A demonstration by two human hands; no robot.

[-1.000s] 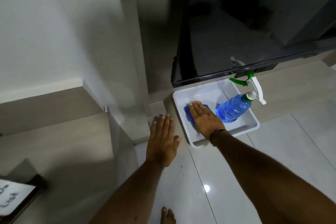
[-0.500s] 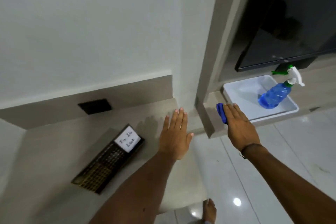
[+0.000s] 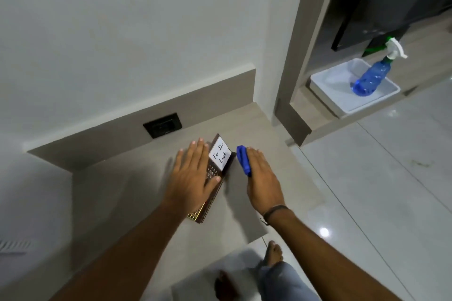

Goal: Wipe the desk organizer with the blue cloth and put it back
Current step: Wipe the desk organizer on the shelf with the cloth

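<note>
Over the desk [image 3: 146, 193], left hand [image 3: 193, 176] spread flat on the organizer [image 3: 215, 178], right hand [image 3: 263, 183] clutching the blue cloth [image 3: 244, 160], wiping looks next.

Beige desk [image 3: 127, 193]: desk organizer [image 3: 215, 178] lying flat.

Two hands: left hand [image 3: 193, 173], right hand [image 3: 263, 182]. One desk organizer [image 3: 215, 187] on the desk [image 3: 127, 193], one blue cloth [image 3: 243, 160] beside it, one spray bottle [image 3: 374, 74], one white tray [image 3: 327, 95], seemingly one wall socket [image 3: 163, 125].
</note>
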